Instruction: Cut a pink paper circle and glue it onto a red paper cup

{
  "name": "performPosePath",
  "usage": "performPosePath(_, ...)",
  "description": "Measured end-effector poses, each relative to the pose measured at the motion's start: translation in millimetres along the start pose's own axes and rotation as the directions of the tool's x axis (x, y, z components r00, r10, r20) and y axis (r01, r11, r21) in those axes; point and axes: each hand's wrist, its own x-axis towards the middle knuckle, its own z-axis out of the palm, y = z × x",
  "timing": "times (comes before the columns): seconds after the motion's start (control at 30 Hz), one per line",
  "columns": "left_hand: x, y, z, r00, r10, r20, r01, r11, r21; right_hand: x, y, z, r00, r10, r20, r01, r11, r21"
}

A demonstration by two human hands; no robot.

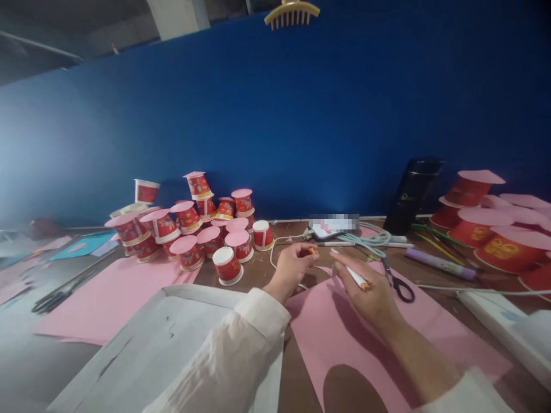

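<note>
My left hand (295, 268) is pinched around a small orange-brown piece, probably a pen cap (312, 250), above the table. To its right, my right hand (372, 295) holds a white pen (356, 277) with an orange-brown end, its tip pointing up and left. Beneath my right hand lies a pink paper sheet (443, 327) with rounded cut-outs. Black-handled scissors (403, 288) rest on the sheet, just right of that hand. A white tray-like box (150, 338) sits under my left forearm.
Red paper cups (227, 267), several topped with pink discs, stand at the left; more red cups (510, 248) are at the right. A black case (411, 195) leans near the blue wall (275, 115). Pink sheets (112, 295), a purple marker (441, 264) and cables (372, 240) lie about.
</note>
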Motion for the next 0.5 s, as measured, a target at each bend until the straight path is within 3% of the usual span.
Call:
performPosePath(0.13, 5.3, -26.1, 6.0, 0.993, -0.101, 0.054, 0.113, 0.943, -0.314, 0.7, -1.1, -2.0, 0.999, -0.033, -0.017, 0.033, 0.999, 0.012)
performPosePath(0.27, 11.7, -36.8, 7.1, 0.994, -0.095, 0.060, 0.112, 0.842, -0.528, -1.6, -0.8, -2.5, 1.000, -0.005, -0.006, 0.006, 1.000, 0.025)
performPosePath(0.37, 12.5, -35.5, 7.5, 0.986, -0.132, 0.100, 0.166, 0.767, -0.620, -3.5, -3.0, -1.0, 0.998, 0.047, -0.052, -0.044, 0.998, 0.050)
performPosePath(0.5, 12.8, -33.6, 6.4, 0.977, -0.141, 0.159, 0.212, 0.717, -0.664, -4.6, -7.0, 0.0, 0.973, 0.214, -0.088, -0.203, 0.972, 0.116)
